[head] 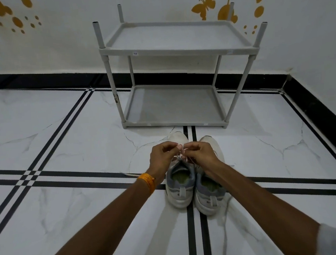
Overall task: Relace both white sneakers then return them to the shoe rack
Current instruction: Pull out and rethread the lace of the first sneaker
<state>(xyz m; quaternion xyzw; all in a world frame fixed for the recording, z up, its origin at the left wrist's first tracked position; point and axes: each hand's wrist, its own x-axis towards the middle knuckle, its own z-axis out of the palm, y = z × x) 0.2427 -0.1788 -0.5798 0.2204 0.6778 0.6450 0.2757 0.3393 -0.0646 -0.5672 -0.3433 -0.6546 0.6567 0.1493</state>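
Observation:
Two white sneakers with grey collars stand side by side on the floor, toes toward the rack: the left sneaker [180, 190] and the right sneaker [209, 196]. My left hand [163, 158] and my right hand [200, 154] meet above the left sneaker's tongue, each pinching a strand of its white lace [180, 155]. A loose lace [226, 209] trails from the right sneaker toward me. The grey two-tier shoe rack [169, 52] stands just beyond, both shelves bare.
The floor [64, 145] is white marble tile with black stripe lines. A white wall with orange butterfly stickers [205, 4] and a black skirting [312, 104] runs behind and to the right of the rack.

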